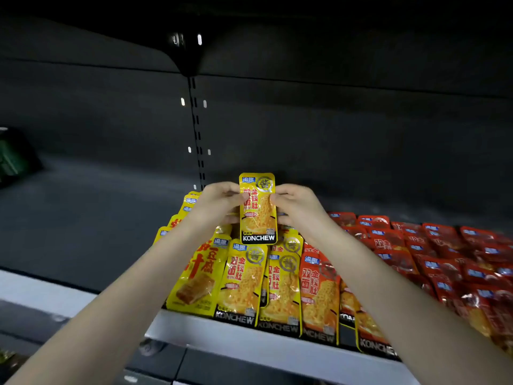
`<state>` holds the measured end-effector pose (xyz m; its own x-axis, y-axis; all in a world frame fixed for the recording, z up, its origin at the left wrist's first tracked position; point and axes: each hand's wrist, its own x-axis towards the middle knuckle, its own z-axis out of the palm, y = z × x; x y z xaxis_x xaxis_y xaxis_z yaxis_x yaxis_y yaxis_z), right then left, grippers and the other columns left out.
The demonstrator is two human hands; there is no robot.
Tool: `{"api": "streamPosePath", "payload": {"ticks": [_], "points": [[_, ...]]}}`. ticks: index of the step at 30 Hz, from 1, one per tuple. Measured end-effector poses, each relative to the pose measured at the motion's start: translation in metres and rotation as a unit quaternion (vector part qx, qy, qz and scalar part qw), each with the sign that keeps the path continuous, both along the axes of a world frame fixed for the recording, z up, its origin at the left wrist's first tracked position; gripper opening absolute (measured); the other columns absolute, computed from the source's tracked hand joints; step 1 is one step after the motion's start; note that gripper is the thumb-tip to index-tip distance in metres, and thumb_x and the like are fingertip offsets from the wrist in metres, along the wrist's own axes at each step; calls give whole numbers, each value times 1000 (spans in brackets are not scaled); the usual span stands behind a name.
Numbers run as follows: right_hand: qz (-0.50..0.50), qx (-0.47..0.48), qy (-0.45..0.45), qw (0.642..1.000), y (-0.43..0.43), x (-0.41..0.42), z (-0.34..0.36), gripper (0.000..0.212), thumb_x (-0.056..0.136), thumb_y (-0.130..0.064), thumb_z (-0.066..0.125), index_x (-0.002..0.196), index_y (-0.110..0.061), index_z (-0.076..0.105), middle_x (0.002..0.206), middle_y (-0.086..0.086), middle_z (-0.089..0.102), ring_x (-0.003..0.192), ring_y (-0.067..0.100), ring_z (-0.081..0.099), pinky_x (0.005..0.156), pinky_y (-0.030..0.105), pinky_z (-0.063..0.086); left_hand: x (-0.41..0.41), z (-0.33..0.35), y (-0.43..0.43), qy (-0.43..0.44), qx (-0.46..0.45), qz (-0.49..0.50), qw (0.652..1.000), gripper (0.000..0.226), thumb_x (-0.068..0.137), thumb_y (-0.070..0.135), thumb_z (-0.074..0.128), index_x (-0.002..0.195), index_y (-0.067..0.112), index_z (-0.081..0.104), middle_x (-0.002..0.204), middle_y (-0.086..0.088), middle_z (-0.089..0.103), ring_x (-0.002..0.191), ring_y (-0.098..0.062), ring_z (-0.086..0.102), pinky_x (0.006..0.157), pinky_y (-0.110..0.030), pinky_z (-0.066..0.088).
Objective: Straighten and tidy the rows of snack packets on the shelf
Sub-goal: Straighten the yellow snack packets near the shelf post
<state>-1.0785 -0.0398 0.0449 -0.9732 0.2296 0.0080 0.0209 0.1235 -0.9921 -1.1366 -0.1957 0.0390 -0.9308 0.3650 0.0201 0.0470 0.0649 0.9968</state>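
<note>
Together both hands, left hand [219,204] and right hand [298,208], pinch one upright yellow packet [258,223].

Illumination is low: the back panel [333,120] and the underside of the upper shelf [249,12] register near black, whereas the held yellow packet [258,209] and the front yellow packets [244,282] are lit from the camera side. Specular glare is present on the red packets [472,298] at the right and, more faintly, on the foil faces of the front row. Wide-angle distortion bows the shelf edge [249,337] and the panel seams toward the frame borders; print on the held packet is sharp, while the lower front row, the right border and the green object [11,154] at far left are blurred.
</note>
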Motion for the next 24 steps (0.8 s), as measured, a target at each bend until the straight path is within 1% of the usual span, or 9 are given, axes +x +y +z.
{"api": "streamPosePath", "payload": {"ticks": [3,6,11,13,15,17,19,22,24], "points": [[-24,38,-4,999,-8,-9,1,19,96,-8,52,107,-1,65,106,18,69,99,30,67,87,47,55,-16,2,-6,14,-20,-25,999,10,92,12,59,96,4,63,97,-11,68,85,-19,66,68,-31,58],[-52,48,-3,998,-13,-16,2,21,96,-7,52,111,2,63,109,19,67,100,29,66,87,44,55,-29,3,-7,16,-26,-51,998,6,92,11,59,89,7,62,94,-11,67,85,-22,65,74,-36,58],[-70,73,-18,995,-17,-10,-7,18,96,-9,53,107,0,64,103,15,70,96,25,69,86,39,57,-39,-5,-10,28,-68,-95,993,16,90,11,62,97,-3,59,99,-22,67,90,-30,68,71,-36,58],[-69,88,-26,993,-19,-7,-11,16,96,-10,53,104,-3,64,101,12,71,93,22,70,86,37,57,-40,-8,-13,41,-74,-112,990,13,89,10,62,93,-1,57,91,-21,66,84,-24,68,66,-31,58],[-72,102,-31,992,-20,-5,-13,14,95,-10,55,103,-4,64,100,11,72,92,21,70,84,36,57,-38,-8,-15,52,-74,-135,987,8,90,8,61,88,9,54,79,-10,65,72,-13,66,62,-24,57],[-74,114,-35,990,-22,-1,-15,13,93,-8,56,103,-3,63,100,13,71,91,21,70,81,33,58,-37,-9,-19,79,-92,-152,981,17,88,8,63,96,18,52,77,-9,64,71,-13,66,68,-25,57],[-72,129,-34,988,-25,4,-17,16,92,-7,58,108,-3,61,101,14,70,92,23,69,82,35,58,-38,-11,-23,113,-124,-168,971,35,87,10,66,115,21,49,82,-20,65,76,-22,66,78,-33,53],[-65,176,-31,982,-26,11,-17,30,91,-10,60,120,-15,54,93,1,69,90,16,68,85,32,55,-39,-14,-27,151,-159,-190,957,45,86,13,67,123,27,46,76,-15,62,67,-22,57,67,-36,47],[-54,221,-30,973,-25,14,-16,38,91,-12,59,126,-23,48,88,-5,69,87,6,66,82,21,51,-37,-14,-26,175,-194,-197,945,42,85,16,68,120,27,48,73,-7,61,65,-22,55,60,-33,43]]}}
